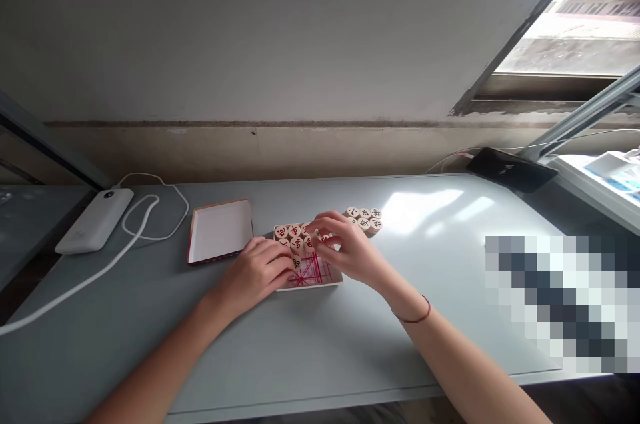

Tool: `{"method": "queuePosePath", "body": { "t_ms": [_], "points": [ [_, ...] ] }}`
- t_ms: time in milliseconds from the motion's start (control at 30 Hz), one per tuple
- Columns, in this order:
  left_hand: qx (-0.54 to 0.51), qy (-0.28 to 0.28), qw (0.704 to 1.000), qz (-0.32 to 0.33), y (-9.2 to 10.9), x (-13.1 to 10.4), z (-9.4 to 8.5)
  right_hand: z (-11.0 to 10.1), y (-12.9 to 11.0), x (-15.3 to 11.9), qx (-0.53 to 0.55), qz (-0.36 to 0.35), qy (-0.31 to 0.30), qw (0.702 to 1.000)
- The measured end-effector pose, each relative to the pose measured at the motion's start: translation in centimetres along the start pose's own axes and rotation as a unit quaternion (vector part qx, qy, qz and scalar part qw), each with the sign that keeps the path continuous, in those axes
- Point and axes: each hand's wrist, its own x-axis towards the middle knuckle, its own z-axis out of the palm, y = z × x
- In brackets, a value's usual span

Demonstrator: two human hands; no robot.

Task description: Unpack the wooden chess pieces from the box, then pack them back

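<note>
A shallow open box holds rows of round Chinese chess pieces marked with red characters, and a sheet with pink-red lines shows on its bottom. My left hand lies over the box's left side, its fingertips closed at a piece with a black character. From the right, my right hand reaches over the box with thumb and fingers curled round a piece, partly hidden. Behind that hand, several black-marked pieces stand grouped on the table, some covered by my fingers.
The upturned box lid, white inside, lies left of the box. Farther left are a white power bank and its white cable. A dark phone-like slab rests at the back right. Sunlight falls on the grey table.
</note>
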Motion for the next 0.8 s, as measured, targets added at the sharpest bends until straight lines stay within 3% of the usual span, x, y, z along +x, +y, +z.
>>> {"method": "queuePosePath", "body": {
  "t_ms": [200, 400, 567, 800],
  "points": [
    [0.018, 0.036, 0.997, -0.063, -0.5, -0.6, -0.2, 1.3, -1.0, -0.8, -0.129, -0.039, -0.044, 0.99],
    [-0.014, 0.074, 0.991, -0.111, -1.2, -0.9, 0.1, 3.3, -0.1, -1.3, -0.218, -0.117, -0.062, 0.967],
    [-0.046, 0.056, 0.982, -0.177, -0.9, -1.1, 0.3, 3.2, -0.2, -1.4, -0.299, -0.067, -0.094, 0.947],
    [-0.074, -0.005, 0.971, -0.228, -0.9, -1.4, 0.7, 3.7, -0.1, -1.0, -0.31, -0.036, -0.123, 0.942]
  ]
}}
